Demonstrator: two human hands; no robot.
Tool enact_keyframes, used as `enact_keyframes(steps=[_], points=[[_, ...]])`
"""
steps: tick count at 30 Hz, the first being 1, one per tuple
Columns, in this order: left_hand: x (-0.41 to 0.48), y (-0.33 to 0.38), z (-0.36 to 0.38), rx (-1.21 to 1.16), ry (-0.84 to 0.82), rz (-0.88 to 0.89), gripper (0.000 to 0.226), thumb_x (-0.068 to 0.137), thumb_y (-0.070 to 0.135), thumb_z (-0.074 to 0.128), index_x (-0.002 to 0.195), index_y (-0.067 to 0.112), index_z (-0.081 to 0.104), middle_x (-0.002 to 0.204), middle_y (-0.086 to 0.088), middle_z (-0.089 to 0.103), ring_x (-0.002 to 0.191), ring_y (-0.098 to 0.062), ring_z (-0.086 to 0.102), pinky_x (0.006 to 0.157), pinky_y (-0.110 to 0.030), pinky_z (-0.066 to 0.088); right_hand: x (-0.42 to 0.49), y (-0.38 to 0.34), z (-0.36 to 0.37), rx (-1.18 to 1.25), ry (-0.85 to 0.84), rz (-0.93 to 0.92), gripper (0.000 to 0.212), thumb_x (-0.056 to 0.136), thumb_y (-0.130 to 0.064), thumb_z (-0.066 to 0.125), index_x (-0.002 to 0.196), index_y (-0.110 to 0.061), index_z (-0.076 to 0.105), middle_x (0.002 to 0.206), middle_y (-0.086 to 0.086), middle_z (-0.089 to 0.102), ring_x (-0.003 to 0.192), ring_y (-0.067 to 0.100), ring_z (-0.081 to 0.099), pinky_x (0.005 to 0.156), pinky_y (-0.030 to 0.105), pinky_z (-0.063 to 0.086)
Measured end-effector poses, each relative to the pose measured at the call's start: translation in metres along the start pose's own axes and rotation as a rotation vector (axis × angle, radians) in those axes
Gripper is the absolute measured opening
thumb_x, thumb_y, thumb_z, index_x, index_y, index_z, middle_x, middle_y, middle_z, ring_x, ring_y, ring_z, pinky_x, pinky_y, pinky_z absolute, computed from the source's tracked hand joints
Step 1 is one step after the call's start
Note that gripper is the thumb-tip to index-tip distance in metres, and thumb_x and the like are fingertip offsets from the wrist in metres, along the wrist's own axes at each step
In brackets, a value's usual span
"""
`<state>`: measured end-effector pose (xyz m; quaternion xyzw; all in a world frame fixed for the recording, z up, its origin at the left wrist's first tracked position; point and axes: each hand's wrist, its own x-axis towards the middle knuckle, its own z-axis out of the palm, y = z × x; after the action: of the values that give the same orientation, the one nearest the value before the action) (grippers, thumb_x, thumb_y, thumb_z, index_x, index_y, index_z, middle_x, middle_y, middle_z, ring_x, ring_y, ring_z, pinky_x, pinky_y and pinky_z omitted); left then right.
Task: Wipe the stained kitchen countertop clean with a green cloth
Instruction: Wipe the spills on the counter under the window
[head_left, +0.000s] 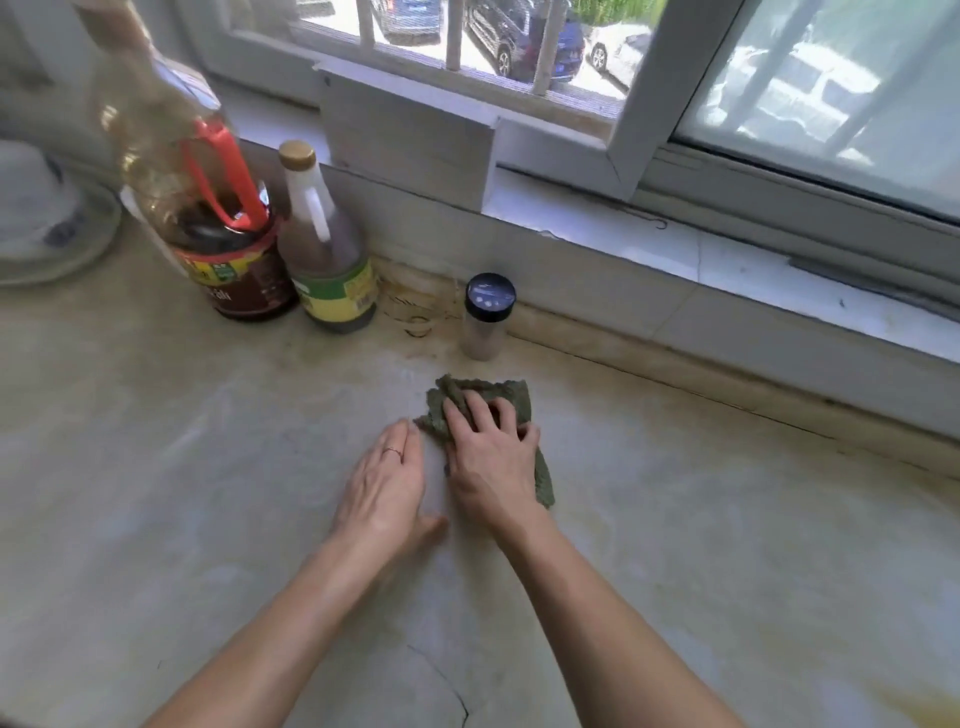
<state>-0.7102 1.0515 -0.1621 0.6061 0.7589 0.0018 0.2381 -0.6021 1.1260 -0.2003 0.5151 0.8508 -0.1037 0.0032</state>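
Green cloth (511, 399) sits crumpled on the desk (208, 493), mid-frame, just in front of the small dark-lidded jar (488, 317) and under the right hand (491, 460). Right fingers (470, 410) are spread wide and pressed flat on top of the cloth, not wrapped round it. Cloth edges stick out at the far side and to the right of the palm. Left hand (384, 483) lies palm down on bare desk just beside the cloth's left edge, fingers straight and close together, holding nothing. It looks like a brace.

Step in hand, as I judge it, is scrubbing the middle patch and working toward the back wall. The worst marks are the brown rings (415, 312) between the green-labelled bottle (330, 260) and the jar, plus a yellowish smear (924, 709) at the near right corner. None of that looks wiped yet, so the task is probably early to midway.

To do it well:
- Keep the palm flat and the pressure even, with overlapping strokes.
- Refold the bunched cloth so a flat face meets the surface.
- Keep the left hand planted for balance.
- Shift the jar and both bottles, including the red-handled one (234, 260), before doing the rings, or the cloth may knock them over.
- Go easy over the crack (447, 680) near the front edge, which could snag fibres.
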Motion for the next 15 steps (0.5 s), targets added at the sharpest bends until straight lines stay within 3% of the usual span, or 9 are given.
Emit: enact_keyframes(steps=[6, 12, 15], points=[[0.015, -0.03, -0.01, 0.031, -0.014, 0.02, 0.113, 0.077, 0.046, 0.072, 0.151, 0.003, -0.002, 0.16, -0.013, -0.004, 0.148, -0.023, 0.002, 0.119, -0.03, 0.006, 0.064, -0.039, -0.001, -0.033, 0.032, 0.043, 0.06, 0.091, -0.029, 0.048, 0.147, -0.026, 0.027, 0.152, -0.003, 0.026, 0.132, 0.029, 0.024, 0.098, 0.047, 0.026], [0.017, -0.036, -0.006, 0.052, 0.009, 0.066, 0.102, 0.081, 0.034, 0.069, 0.15, 0.002, 0.002, 0.159, -0.016, 0.0, 0.148, -0.026, 0.002, 0.12, -0.03, 0.006, 0.027, -0.048, 0.012, -0.101, 0.11, 0.11, 0.06, 0.087, -0.029, 0.05, 0.145, -0.021, 0.036, 0.149, 0.0, 0.037, 0.126, 0.028, 0.036, 0.093, 0.046, 0.031], [0.019, -0.037, -0.007, 0.072, -0.004, 0.081, 0.109, 0.079, 0.042, 0.071, 0.15, -0.001, 0.0, 0.159, -0.016, -0.001, 0.148, -0.027, 0.002, 0.12, -0.031, 0.007, 0.062, -0.055, 0.007, -0.116, 0.104, 0.175, 0.054, 0.092, -0.027, 0.048, 0.143, -0.019, 0.035, 0.146, 0.002, 0.037, 0.123, 0.028, 0.036, 0.09, 0.044, 0.031]])
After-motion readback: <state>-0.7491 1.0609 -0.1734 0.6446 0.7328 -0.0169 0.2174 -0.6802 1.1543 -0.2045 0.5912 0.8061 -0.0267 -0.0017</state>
